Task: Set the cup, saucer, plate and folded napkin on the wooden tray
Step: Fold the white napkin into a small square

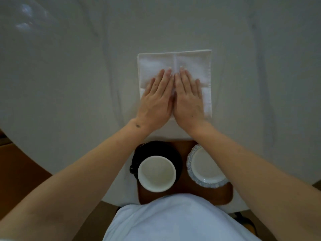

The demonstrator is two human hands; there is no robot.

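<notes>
A white napkin [191, 65] lies flat on the white tablecloth, with a crease down its middle. My left hand [157, 100] and my right hand [188, 98] rest palm-down on it, side by side, fingers straight and together. Closer to me sits the wooden tray [184, 190]. On its left stands a black cup [157, 173] with a white inside, on a black saucer [151, 148]. A white plate [205, 166] with a patterned rim sits on the tray's right side.
The white tablecloth [69, 84] covers a round table that stretches far ahead and to both sides. Brown floor [20, 171] shows at the lower left. My white shirt [173, 221] hides the tray's near edge.
</notes>
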